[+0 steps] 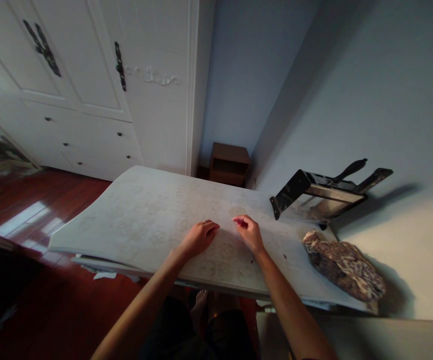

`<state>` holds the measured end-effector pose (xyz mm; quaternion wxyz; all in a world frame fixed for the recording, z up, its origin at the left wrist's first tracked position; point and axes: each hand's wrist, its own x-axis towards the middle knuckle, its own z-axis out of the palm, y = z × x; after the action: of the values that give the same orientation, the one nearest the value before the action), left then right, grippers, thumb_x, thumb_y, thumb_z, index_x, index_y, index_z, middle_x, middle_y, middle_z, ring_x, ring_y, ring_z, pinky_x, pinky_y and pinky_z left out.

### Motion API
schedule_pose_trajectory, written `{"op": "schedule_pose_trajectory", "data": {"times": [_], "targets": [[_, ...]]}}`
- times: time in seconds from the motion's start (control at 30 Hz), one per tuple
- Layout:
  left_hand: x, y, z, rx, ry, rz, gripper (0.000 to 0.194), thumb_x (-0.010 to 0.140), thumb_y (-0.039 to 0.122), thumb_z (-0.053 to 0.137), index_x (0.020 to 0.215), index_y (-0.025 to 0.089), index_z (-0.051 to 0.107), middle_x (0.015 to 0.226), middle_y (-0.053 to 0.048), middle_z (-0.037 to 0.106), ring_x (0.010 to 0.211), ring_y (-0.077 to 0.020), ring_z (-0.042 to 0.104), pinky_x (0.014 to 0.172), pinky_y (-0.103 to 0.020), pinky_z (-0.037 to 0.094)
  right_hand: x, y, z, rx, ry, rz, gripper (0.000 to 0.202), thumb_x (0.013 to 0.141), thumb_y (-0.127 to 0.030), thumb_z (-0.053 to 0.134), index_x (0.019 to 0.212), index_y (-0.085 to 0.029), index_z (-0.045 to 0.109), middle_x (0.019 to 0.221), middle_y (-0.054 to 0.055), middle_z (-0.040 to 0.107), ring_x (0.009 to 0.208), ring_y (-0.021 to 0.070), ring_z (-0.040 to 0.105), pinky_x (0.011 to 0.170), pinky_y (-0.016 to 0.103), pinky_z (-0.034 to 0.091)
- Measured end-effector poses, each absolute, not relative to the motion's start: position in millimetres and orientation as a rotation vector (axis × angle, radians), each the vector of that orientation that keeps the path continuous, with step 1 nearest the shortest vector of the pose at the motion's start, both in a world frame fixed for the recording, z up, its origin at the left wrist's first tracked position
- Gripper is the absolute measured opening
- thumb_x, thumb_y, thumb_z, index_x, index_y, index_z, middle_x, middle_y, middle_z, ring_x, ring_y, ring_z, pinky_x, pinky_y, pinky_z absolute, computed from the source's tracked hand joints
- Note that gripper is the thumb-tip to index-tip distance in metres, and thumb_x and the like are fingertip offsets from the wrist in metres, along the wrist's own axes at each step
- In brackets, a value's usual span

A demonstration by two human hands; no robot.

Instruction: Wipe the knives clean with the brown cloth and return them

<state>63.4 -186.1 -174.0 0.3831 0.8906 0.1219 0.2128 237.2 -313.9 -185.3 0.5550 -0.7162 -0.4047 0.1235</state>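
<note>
My left hand [202, 236] is above the middle of a pale, faintly patterned tabletop [141, 215]. Its fingers are bent and pressed together, a ring shows on one of them, and no object is visible in it. Opposite it, a short gap away, is my right hand [251, 234]. The fingers there are loosely curled, with a little space between fingertips and thumb, and nothing shows in them. Whether either hand touches the surface I cannot tell. Two small dark specks [285, 256] lie on the tabletop to the right of my right wrist.
A black-framed stand [295, 192] with dark handles rises at the right rear by the wall. Nearer me lies a brown patterned cloth bundle [346, 265]. Behind the table are a white wardrobe [159, 115] and a small brown cabinet [230, 154]. Reddish floorboards [84, 192] show at left.
</note>
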Motion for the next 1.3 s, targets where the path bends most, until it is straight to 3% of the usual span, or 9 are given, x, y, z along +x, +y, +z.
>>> {"op": "schedule_pose_trajectory", "data": {"times": [1.3], "targets": [[59.7,-191.1,-170.9,2.255,0.35,0.568,0.024,0.091,0.019,0.047,0.1,0.017,0.069,0.1,-0.006,0.068,0.094,-0.0166,0.062,0.088,-0.029,0.047,228.3,-319.1,-182.0,-1.75,-1.068,0.264,0.022,0.072,-0.018,0.047,0.077,-0.022,0.068,0.082,0.004,0.067,0.079,0.0195,0.061,0.073,0.031,0.047]]}}
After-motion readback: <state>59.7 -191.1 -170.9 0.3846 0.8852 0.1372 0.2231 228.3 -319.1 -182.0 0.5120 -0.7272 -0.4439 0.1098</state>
